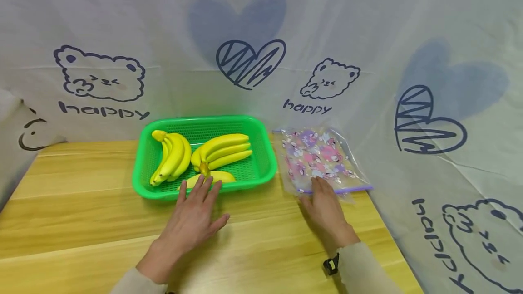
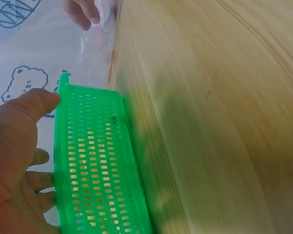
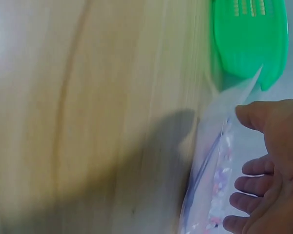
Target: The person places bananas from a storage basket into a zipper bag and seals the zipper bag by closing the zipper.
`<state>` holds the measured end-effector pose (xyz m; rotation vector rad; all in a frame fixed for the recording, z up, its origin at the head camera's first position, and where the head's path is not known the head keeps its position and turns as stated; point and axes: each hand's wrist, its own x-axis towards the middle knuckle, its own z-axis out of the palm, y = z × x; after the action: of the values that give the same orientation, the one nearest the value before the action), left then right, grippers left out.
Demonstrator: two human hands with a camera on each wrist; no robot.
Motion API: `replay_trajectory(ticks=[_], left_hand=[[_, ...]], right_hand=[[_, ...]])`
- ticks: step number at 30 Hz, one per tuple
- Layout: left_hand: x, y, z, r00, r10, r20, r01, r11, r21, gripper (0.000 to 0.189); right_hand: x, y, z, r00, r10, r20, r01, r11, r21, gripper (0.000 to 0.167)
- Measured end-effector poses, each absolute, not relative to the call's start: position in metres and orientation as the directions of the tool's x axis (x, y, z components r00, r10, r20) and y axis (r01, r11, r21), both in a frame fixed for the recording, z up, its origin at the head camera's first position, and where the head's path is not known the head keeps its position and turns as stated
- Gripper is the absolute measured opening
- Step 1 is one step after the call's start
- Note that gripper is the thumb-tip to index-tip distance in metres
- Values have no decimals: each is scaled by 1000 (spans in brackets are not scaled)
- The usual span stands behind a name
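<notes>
A green perforated plastic basket (image 1: 264, 177) stands on the table and holds yellow bananas: one bunch (image 1: 175, 155) at its left, another bunch (image 1: 224, 142) toward the right. A further banana (image 1: 222, 177) lies along the near side, partly hidden by the rim. Over that near rim reaches my left hand (image 1: 194, 217), palm down with fingers spread. My right hand (image 1: 327, 210), fingers extended, is at the near edge of a clear zip bag (image 1: 314, 153) with pink and purple cartoon prints. In the right wrist view its fingers (image 3: 254, 185) are above the bag, gripping nothing.
The wooden table (image 1: 73, 221) meets a pale cloth (image 1: 171, 22) printed with bears, hearts and "happy" lettering, which hangs behind it and along the right side. Both basket and bag lie close to the back cloth. A dark wristband (image 1: 331, 264) is on the right wrist.
</notes>
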<state>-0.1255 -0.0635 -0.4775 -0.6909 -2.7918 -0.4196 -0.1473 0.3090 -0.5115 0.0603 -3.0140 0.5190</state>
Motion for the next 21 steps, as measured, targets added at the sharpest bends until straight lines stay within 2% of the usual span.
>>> replay_trajectory(ticks=[7, 15, 17, 21], left_hand=[[-129, -62, -479, -862, 426, 274, 486, 848, 210, 80], [-128, -61, -479, -864, 432, 259, 487, 849, 204, 78], [-128, -61, -479, -864, 432, 258, 486, 850, 204, 78], [-128, -61, -479, -864, 434, 254, 486, 849, 205, 78]], right_hand=[[-161, 326, -511, -999, -44, 12, -45, 947, -319, 70], [-175, 332, -514, -998, -63, 3, -58, 903, -426, 63], [-178, 330, -515, -999, -50, -4, -44, 909, -416, 61], [-182, 328, -518, -997, 37, -72, 60, 933, -354, 69]])
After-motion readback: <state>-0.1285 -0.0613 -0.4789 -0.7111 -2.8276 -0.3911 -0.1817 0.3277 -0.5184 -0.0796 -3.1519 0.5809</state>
